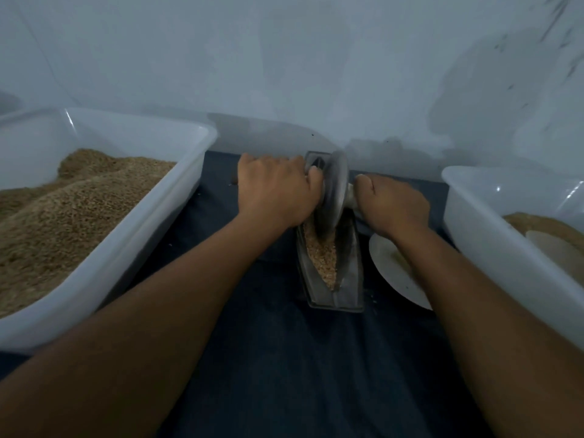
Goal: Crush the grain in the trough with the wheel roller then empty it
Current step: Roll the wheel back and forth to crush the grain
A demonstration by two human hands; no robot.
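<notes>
Here, both hands, left hand (275, 191) and right hand (393, 205), curl their fingers tight round the wheel (335, 191) handles. At the trough's (349, 292) six o'clock end, piled grain (322, 257) could spill onto the bench (284, 358) under a hard stroke.

The narrow metal trough (328, 273) lies at the centre of the frame, holding pale crushed grain (322, 257). The grey wheel roller (334, 191) stands upright in its far half.

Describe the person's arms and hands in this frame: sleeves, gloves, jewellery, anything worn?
Both forearms are bare along all of their visible length, with no sleeve edge in view. The left hand and right hand wear no gloves. No watch, bracelet or band shows on either wrist, and no ring shows on the parts of the fingers in view. The frame is dim and slightly soft, so fine marks cannot be ruled out.
</notes>
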